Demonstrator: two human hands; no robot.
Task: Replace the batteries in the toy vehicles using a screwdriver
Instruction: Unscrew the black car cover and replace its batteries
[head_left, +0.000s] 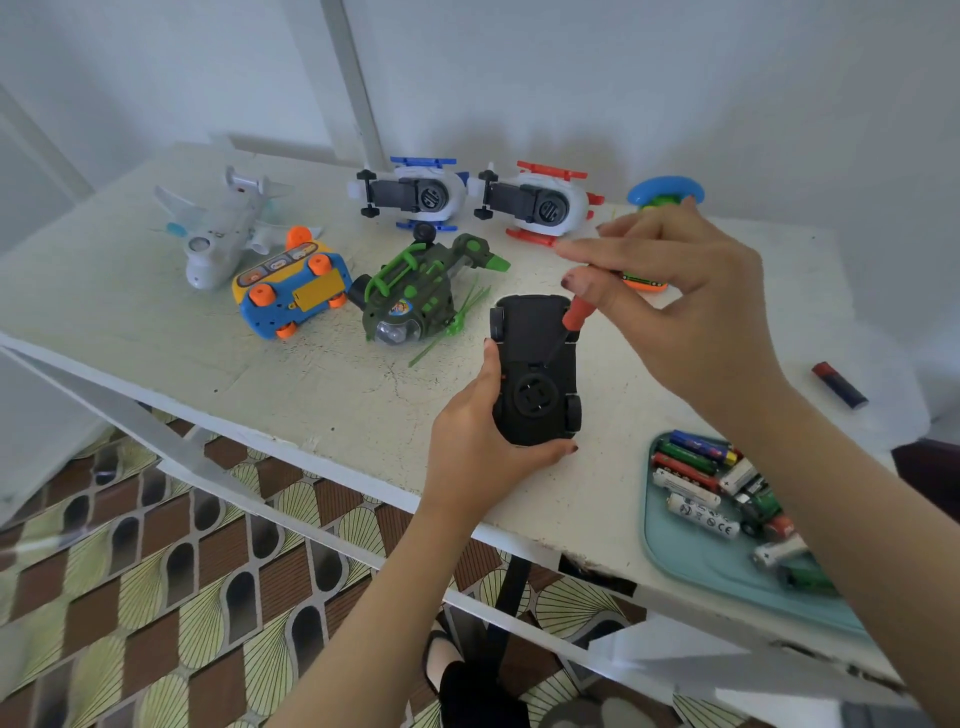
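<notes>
shows a black toy car (535, 371) lying underside up at mid worktop (311, 374), probably to expose its battery cover screw. left hand (478, 436) curled round the near end, steadying it. right hand (675, 301) arched above, thumb and forefinger pinching a red screwdriver (576, 317) slanted onto the car. spare batteries (691, 467) in a tray (670, 551), near right.

- My right hand (691, 312) covers most of the red-handled screwdriver (575, 315); its dark shaft is lost against the black plastic toy car (535, 358) (any screw is too small to see).
- My right forearm (831, 493) hides part of the teal plastic tray (691, 556) of batteries (691, 488).
- An orange-and-green toy (644, 281) is mostly hidden behind my fingers.
</notes>
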